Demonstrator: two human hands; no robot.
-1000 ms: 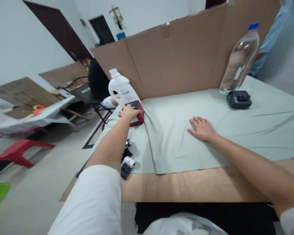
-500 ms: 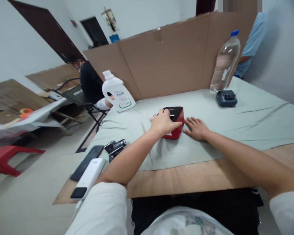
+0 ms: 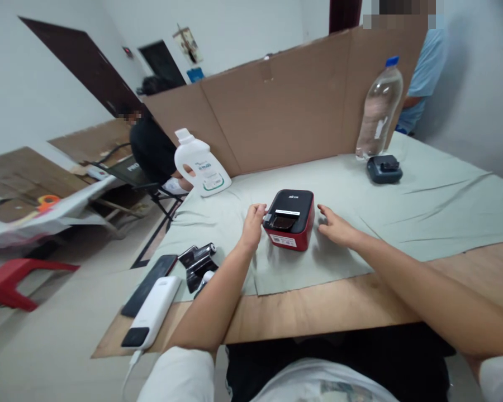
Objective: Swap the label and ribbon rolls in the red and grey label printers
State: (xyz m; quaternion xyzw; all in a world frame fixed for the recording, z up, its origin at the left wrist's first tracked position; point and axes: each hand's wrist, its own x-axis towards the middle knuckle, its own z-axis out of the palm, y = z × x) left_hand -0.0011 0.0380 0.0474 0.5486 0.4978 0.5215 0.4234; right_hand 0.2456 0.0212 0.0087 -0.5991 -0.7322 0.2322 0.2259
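A small label printer (image 3: 299,207), black on top with red sides, sits on the cloth-covered table in front of me. A thin white strip lies across its top, by a dark slot, and a white sticker is on its near face. My left hand (image 3: 255,222) is at its left side, fingers stretched out; whether they touch it I cannot tell. My right hand (image 3: 336,224) hovers just off its right side, thumb and fingers apart, holding nothing.
A white detergent bottle (image 3: 203,167) and a clear water bottle (image 3: 379,111) stand by the cardboard screen (image 3: 276,117), near a dark device (image 3: 384,169). At left lie a white power bank (image 3: 157,307), a phone (image 3: 148,285) and shiny black objects (image 3: 199,262). Two people sit beyond.
My left hand has come off the printer's top to its left side. My right hand has lifted from the cloth. The printer's top and near face are now uncovered.
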